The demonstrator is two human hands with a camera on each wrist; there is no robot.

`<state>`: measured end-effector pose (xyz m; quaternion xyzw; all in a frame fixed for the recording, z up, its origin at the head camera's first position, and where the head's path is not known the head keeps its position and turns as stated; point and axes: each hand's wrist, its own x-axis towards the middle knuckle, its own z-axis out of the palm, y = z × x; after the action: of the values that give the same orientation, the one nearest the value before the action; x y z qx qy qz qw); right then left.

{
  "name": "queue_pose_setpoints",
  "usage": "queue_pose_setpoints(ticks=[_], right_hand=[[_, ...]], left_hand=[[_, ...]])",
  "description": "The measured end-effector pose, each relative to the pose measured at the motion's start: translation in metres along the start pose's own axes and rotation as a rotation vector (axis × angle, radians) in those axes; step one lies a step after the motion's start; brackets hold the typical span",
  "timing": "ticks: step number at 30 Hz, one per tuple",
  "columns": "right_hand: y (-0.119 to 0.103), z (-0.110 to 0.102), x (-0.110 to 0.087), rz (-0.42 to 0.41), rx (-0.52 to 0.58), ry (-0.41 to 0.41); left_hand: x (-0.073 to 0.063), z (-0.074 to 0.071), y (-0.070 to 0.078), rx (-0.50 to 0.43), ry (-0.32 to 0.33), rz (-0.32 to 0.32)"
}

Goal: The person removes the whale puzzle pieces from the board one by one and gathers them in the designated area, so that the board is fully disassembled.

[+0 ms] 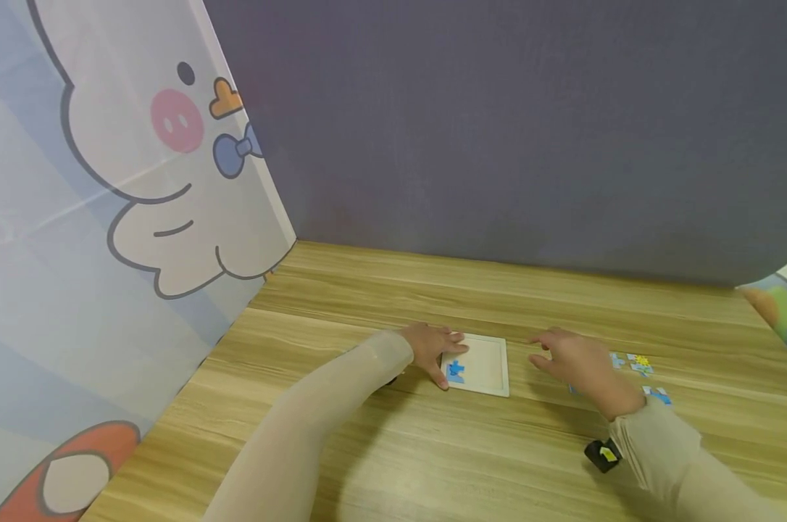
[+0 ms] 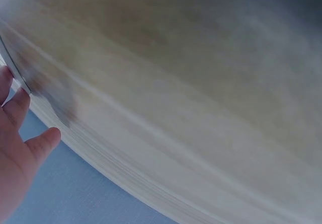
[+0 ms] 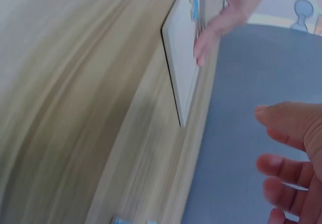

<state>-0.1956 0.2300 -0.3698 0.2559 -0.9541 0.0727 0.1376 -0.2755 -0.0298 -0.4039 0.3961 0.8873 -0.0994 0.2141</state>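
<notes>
A shallow white puzzle tray (image 1: 487,365) lies on the wooden table, with blue jigsaw pieces (image 1: 456,372) in its lower left corner. My left hand (image 1: 432,349) rests on the tray's left side, its fingers and thumb spread across the edge. To the right of the tray, my right hand (image 1: 579,366) hovers over the table. In the right wrist view, the fingers (image 3: 284,163) of that hand are loosely bent with nothing between them. Near it lie loose jigsaw pieces, one with a yellow flower (image 1: 641,362) and one blue and white (image 1: 657,395). The hand partly hides others.
A dark grey panel (image 1: 498,130) rises behind the table (image 1: 432,449). On the left hangs a cloth (image 1: 139,254) printed with cartoon figures. A small black block (image 1: 603,455) with a yellow mark shows at the right wrist.
</notes>
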Motion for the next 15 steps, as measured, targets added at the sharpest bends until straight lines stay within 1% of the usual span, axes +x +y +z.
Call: queue_pose_setpoints(ticks=[4, 6, 8, 9, 11, 13, 15], right_hand=[[-0.007, 0.012, 0.010, -0.158, -0.044, 0.088], [-0.012, 0.018, 0.015, -0.227, -0.045, 0.098], [-0.017, 0.022, 0.019, -0.276, -0.051, 0.091], [-0.020, 0.023, 0.020, -0.288, -0.053, 0.080], [-0.026, 0.025, 0.022, -0.287, -0.052, 0.036], [-0.032, 0.027, 0.024, -0.277, -0.064, -0.006], [-0.038, 0.029, 0.027, -0.250, -0.052, -0.062]], left_hand=[[0.001, 0.001, -0.001, -0.001, -0.006, -0.008], [0.003, 0.002, -0.001, 0.003, -0.007, -0.012], [0.004, 0.003, -0.002, 0.007, -0.003, -0.013], [0.004, 0.003, -0.002, 0.009, -0.002, -0.014], [0.005, 0.004, -0.002, 0.016, 0.002, -0.013], [0.006, 0.005, -0.002, 0.020, 0.004, -0.014], [0.006, 0.004, -0.002, 0.030, 0.003, -0.014]])
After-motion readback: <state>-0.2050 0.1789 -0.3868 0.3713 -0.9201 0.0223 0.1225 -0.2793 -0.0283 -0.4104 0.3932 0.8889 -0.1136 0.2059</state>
